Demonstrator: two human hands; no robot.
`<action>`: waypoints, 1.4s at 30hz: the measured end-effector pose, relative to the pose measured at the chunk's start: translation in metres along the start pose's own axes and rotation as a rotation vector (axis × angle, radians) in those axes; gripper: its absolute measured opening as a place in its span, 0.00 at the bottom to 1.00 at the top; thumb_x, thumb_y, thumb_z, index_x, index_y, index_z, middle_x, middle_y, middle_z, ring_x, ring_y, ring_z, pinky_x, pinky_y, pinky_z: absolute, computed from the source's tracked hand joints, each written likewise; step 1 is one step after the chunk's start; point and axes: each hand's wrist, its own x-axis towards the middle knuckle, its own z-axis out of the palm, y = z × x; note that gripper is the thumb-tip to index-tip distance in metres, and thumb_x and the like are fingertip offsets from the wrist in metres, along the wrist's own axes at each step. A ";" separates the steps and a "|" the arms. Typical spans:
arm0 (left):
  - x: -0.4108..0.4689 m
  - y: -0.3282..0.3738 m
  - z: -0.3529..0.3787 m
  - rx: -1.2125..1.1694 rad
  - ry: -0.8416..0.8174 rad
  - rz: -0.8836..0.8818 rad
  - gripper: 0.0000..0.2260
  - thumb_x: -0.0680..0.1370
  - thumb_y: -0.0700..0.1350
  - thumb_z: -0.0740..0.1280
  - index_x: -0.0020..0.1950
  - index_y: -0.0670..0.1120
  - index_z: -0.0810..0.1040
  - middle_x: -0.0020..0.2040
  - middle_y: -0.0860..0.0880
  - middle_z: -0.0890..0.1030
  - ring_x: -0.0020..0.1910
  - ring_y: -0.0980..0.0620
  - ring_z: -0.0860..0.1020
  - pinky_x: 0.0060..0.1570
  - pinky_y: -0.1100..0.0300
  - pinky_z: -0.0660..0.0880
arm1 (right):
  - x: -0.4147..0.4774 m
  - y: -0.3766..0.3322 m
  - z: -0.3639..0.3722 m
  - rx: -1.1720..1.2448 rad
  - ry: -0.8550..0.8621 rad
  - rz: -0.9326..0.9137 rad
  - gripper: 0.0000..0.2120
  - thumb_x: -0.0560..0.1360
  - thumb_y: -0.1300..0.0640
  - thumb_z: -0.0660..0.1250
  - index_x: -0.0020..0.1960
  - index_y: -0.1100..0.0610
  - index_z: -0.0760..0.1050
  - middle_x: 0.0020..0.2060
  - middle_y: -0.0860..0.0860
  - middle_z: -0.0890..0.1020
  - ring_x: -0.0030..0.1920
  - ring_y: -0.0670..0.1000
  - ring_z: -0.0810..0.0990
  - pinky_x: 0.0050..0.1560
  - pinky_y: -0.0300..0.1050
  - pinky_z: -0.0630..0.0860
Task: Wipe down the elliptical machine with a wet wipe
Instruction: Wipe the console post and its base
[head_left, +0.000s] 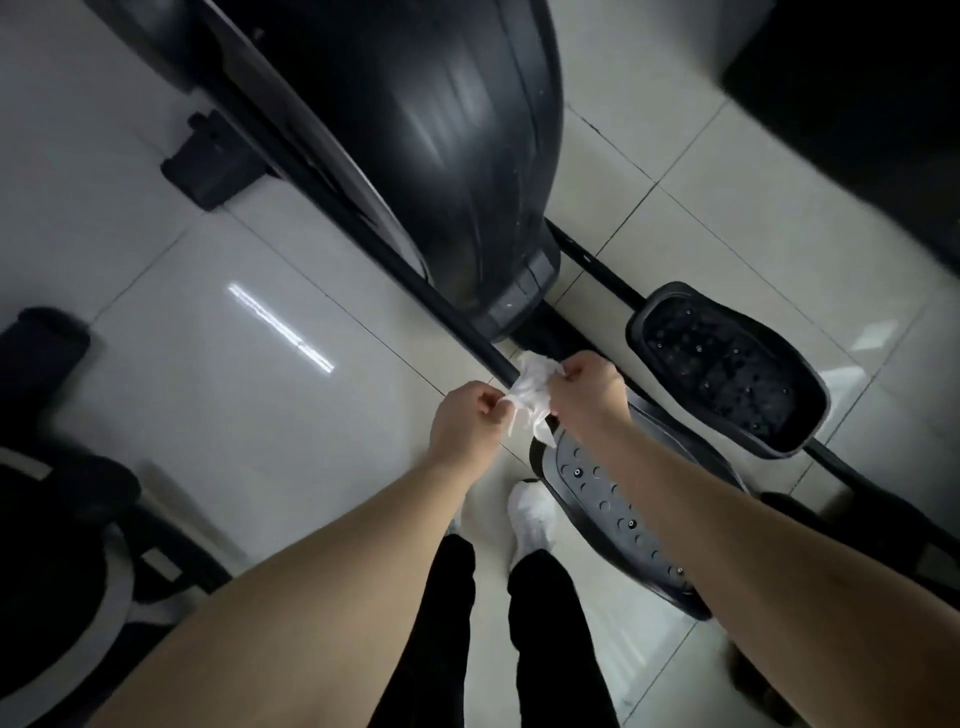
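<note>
Pale glossy floor tiles (208, 322) spread below and left of the fingers. The black elliptical machine (441, 156) stands just beyond them, its two studded pedals (727, 364) to their right. The left hand (467, 418) and right hand (589, 389) curl narrow, pinching the crumpled white wet wipe (530, 397) stretched between them.

The crumpled white wet wipe (530, 395) hangs between the left hand (467, 421) and the right hand (587, 389), both pinching it, at the near end of the black metal rail (467, 332). That rail runs up and to the left along the left flank of the dark rounded plastic housing (441, 156). Right of the hands lies the black oval far pedal (727, 369). The grey studded near pedal (613, 509) lies under the right forearm, with a white shoe (530, 514) just left of it on the pale tiled floor (208, 338).
</note>
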 end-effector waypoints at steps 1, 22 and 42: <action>0.006 -0.001 0.002 -0.002 0.023 -0.008 0.07 0.77 0.47 0.69 0.45 0.44 0.82 0.40 0.49 0.83 0.42 0.46 0.81 0.45 0.50 0.79 | 0.009 -0.005 0.002 -0.026 0.004 -0.032 0.05 0.76 0.61 0.63 0.46 0.59 0.77 0.34 0.52 0.80 0.35 0.54 0.78 0.28 0.39 0.67; 0.032 -0.033 0.038 -0.290 0.259 -0.338 0.15 0.79 0.42 0.63 0.64 0.46 0.79 0.60 0.48 0.80 0.53 0.45 0.82 0.56 0.52 0.80 | 0.041 0.005 0.047 -0.816 -0.079 -0.509 0.19 0.84 0.45 0.60 0.71 0.51 0.71 0.55 0.55 0.83 0.55 0.56 0.81 0.46 0.46 0.71; 0.028 -0.080 0.005 -0.223 0.159 -0.294 0.12 0.67 0.31 0.59 0.30 0.47 0.63 0.30 0.46 0.64 0.33 0.46 0.62 0.34 0.55 0.61 | 0.058 -0.115 0.083 -0.443 0.040 -0.416 0.04 0.78 0.54 0.69 0.50 0.53 0.77 0.41 0.50 0.79 0.42 0.50 0.81 0.42 0.42 0.79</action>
